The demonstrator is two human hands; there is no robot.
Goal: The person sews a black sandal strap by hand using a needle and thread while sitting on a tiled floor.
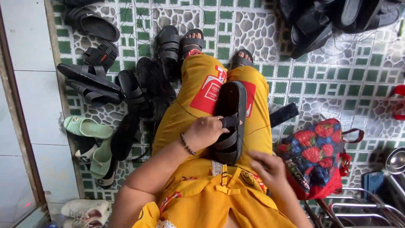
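Note:
A black strapped sandal [231,110] lies lengthwise on my lap, over yellow trousers with red patches. My left hand [205,133], with a dark bead bracelet at the wrist, grips the sandal by its straps, fingers hooked through them. My right hand [268,168] rests on my right thigh just beside the sandal's heel end, fingers spread, holding nothing. Both my feet wear dark sandals at the far end of my legs.
A heap of black sandals [126,84] and a pair of pale green slippers [90,139] lie on the green-and-stone tiled floor to my left. More black sandals [329,21] are piled at top right. A strawberry-print bag [318,162] and metal rack [363,209] stand at right.

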